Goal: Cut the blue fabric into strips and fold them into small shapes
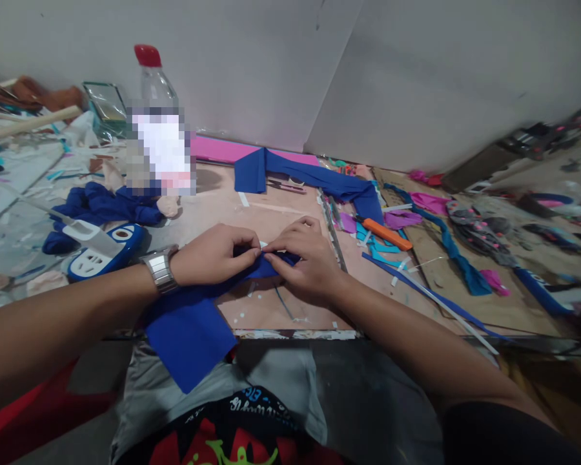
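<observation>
Head view: two hands (215, 254) pinch one blue strip (188, 336), apparently fabric.

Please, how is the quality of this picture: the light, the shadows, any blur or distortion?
Head view: light dim and greyish; a faint shadow lies right of the clear plastic bottle with red cap, its label hidden by mosaic squares; the silver metal watch shines slightly; objects near the right edge look stretched and blurred.

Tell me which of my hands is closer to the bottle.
Your left. The left hand grips blue cloth, nearer you and slightly right of the bottle; the right hand is on the left one's far side from it.
</observation>
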Available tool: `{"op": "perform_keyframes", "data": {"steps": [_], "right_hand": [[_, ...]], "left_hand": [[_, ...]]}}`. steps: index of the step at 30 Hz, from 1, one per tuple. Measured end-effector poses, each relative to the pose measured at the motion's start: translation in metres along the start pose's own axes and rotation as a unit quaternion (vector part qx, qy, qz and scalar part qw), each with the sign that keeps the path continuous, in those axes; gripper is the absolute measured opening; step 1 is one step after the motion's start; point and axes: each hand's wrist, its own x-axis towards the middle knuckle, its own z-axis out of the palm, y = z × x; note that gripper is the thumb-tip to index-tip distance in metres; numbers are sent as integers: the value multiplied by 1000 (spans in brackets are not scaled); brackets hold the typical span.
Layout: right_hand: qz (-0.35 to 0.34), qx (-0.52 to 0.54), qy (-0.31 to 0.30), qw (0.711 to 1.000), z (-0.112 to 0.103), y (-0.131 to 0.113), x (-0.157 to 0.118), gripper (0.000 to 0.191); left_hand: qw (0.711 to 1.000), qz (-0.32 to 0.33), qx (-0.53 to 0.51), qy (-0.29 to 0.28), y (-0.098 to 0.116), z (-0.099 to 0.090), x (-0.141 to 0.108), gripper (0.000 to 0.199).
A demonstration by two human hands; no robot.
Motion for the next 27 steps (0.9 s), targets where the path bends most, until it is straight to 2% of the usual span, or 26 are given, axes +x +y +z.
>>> {"op": "perform_keyframes", "data": {"steps": [9,18,23,27], "right_hand": [[5,-9,10,1000,2,-2,2,3],[59,54,-35,996,2,-6,2,8],[87,63,-20,994,3,-2,0,6],[78,54,-30,995,3,0,0,5]], "left_hand": [[987,75,125,65,1,3,-4,23],[946,168,257,103,-4,8,-4,28],[943,164,267,110,-7,5,-3,28],[946,152,269,93,-8,6,-3,31]]}}
